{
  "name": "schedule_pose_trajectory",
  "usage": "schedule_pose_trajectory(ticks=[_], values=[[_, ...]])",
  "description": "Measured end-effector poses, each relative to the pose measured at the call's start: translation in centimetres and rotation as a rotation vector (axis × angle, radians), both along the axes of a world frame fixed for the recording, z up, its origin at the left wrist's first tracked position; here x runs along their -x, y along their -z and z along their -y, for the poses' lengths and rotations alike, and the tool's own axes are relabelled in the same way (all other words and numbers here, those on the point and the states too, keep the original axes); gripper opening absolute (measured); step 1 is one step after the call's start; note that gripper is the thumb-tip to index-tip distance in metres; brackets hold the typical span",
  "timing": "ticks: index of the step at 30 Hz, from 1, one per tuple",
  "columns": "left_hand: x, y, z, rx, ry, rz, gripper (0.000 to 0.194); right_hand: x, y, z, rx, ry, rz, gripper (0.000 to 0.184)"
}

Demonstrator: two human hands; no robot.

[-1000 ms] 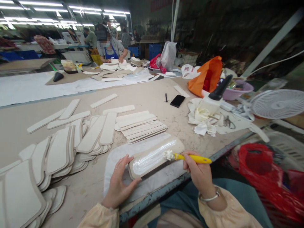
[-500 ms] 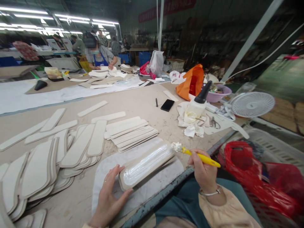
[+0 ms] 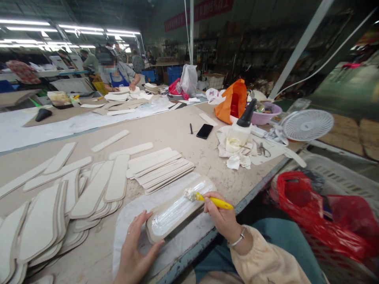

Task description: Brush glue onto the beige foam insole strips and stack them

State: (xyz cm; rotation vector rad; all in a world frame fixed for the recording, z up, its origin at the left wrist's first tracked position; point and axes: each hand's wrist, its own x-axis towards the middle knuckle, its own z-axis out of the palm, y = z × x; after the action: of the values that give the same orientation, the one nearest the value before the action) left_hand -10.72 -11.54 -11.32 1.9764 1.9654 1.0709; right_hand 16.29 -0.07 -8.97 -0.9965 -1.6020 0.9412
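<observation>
My right hand (image 3: 220,216) is closed round the yellow handle of a brush (image 3: 217,202). Its bristles, clotted with white paste, rest on a long rounded panel (image 3: 180,207) coated with a shiny wet film. At the panel's near left end, my left hand (image 3: 137,242) is spread, thumb and fingers on either side of the edge. Beneath the panel lies a white sheet (image 3: 127,221). Just beyond it sits a stack of narrow strips (image 3: 166,167), and a large heap of pale rounded panels (image 3: 41,217) spreads out to the left.
A white plastic jug (image 3: 238,132) with a black spout stands on crumpled paper at the right. Nearby are a black phone (image 3: 204,131), scissors (image 3: 263,150), an orange bag (image 3: 232,102) and a white fan (image 3: 308,125). Across the table a co-worker (image 3: 118,77) handles pieces. A red bag (image 3: 299,197) lies in a crate.
My right hand has moved the brush leftward, from the panel's far right end to further along its coated face. My left hand stays at the near end. The view has shifted slightly.
</observation>
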Motion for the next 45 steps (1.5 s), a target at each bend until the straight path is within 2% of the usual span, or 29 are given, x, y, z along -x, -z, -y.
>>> schedule_pose_trajectory(ticks=[7,10,13,18,22,25,28,33,36,40,45], values=[[-0.1,0.0,-0.1,-0.014,-0.002,-0.017,0.077,-4.0,0.6,-2.0,-0.030,0.295,0.097,0.015],[-0.1,0.0,-0.1,-0.017,-0.007,-0.031,0.077,-4.4,0.5,-1.7,-0.023,0.316,0.056,0.016],[-0.2,-0.2,0.0,-0.014,0.005,-0.037,0.076,-3.2,0.1,-0.4,0.021,0.217,-0.051,0.016],[-0.4,-0.6,-0.1,-0.013,0.015,-0.051,0.077,1.0,-1.3,2.6,0.074,-0.090,-0.103,0.015],[-0.5,-0.6,0.0,-0.008,0.023,-0.042,0.081,3.8,-2.3,4.1,-0.006,-0.266,-0.060,0.015],[-0.4,-0.5,0.0,-0.008,0.022,-0.040,0.084,4.1,-2.4,4.1,-0.069,-0.289,-0.007,0.015],[-0.3,-0.6,0.0,0.002,0.022,-0.050,0.081,2.7,-1.7,3.2,-0.078,-0.172,0.035,0.015],[-0.4,-0.6,0.1,0.000,0.015,-0.044,0.077,-1.7,-0.2,0.9,-0.026,0.116,0.082,0.014],[-0.3,-0.4,0.0,0.001,0.000,-0.033,0.076,-3.8,0.3,-0.2,-0.001,0.232,0.074,0.015],[-0.1,-0.1,0.1,0.001,-0.007,-0.029,0.075,-4.9,0.5,-0.9,0.003,0.289,0.082,0.018],[0.1,0.1,0.2,0.012,0.000,-0.018,0.074,-4.9,0.2,-0.9,-0.010,0.305,0.092,0.019]])
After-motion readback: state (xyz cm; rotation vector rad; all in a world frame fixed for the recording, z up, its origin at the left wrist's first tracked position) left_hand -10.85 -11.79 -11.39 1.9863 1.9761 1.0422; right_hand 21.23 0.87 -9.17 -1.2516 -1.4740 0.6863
